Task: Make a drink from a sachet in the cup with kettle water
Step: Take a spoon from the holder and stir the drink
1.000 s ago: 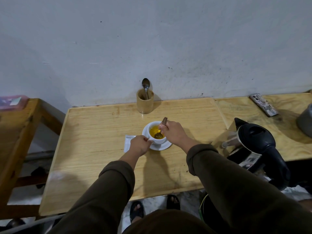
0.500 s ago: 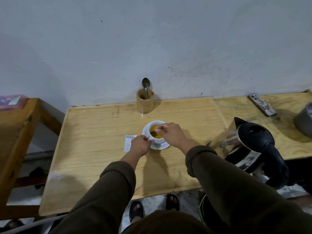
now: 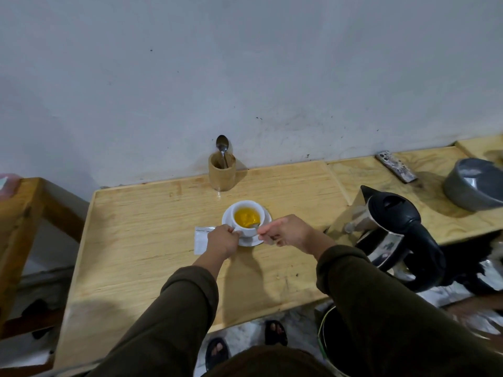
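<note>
Left hand pinches the cup steady on its saucer; right hand grips the teaspoon, stirring yellow drink.

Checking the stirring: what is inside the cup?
The cup holds yellow-orange liquid, with a spoon dipping in at its near rim. The spoon's bowl is submerged; undissolved powder at the bottom cannot be seen.

Single head cam, wide-angle, looking forward and down over the desk toward the wall. Both sleeves enter from the bottom edge, and the hands meet near frame centre at arm's reach. The wall fills the top half. Desk edges bow from lens distortion. Feet and floor show at bottom centre, under the near desk edge. No second view, so no overlap.
</note>
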